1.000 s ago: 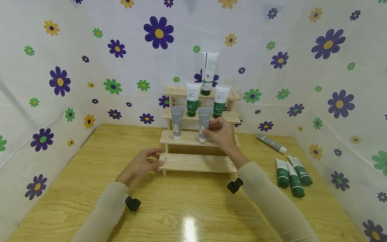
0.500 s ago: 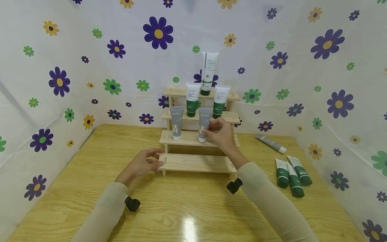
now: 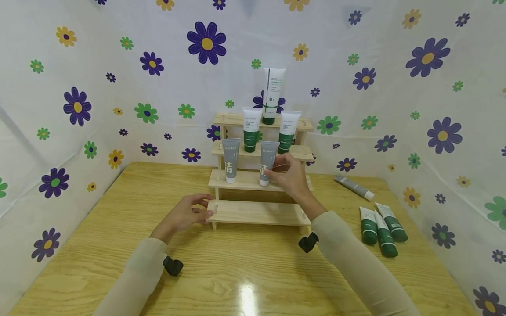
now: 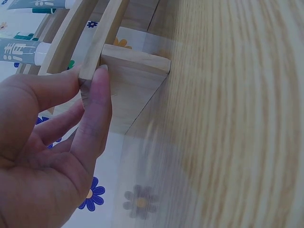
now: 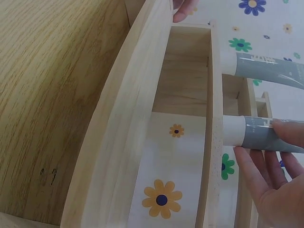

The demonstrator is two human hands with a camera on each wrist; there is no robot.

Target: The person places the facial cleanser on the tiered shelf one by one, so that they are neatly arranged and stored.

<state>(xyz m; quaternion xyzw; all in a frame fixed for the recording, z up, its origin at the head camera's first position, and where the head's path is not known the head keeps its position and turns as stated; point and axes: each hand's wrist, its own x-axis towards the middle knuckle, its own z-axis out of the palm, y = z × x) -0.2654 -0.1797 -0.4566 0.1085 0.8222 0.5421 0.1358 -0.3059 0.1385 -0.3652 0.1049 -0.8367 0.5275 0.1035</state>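
My right hand [image 3: 291, 176] holds a grey squeeze tube [image 3: 268, 154] between thumb and fingers, its white cap [image 5: 232, 130] down at the second step of a wooden tiered display stand [image 3: 257, 212]. Left of it on that step, another grey tube [image 3: 231, 157] stands upright. At the stand's lowest step, my left hand [image 3: 187, 215] pinches the left end; the left wrist view shows thumb and fingers around the board's end [image 4: 90, 66]. Two white-and-green tubes, one left [image 3: 251, 127] and one right [image 3: 289, 129], stand on the third step. A taller one [image 3: 273, 94] tops the stand.
On the table [image 3: 237, 263] to the right lie a grey tube [image 3: 354, 187] and several white-and-green tubes [image 3: 382, 228]. A flower-printed cloth [image 3: 166, 87] forms the back and side walls close behind the stand.
Almost nothing differs: the grey tube in my right hand stays at the same spot on the step, with only a tiny shift. My left hand keeps its place on the stand.
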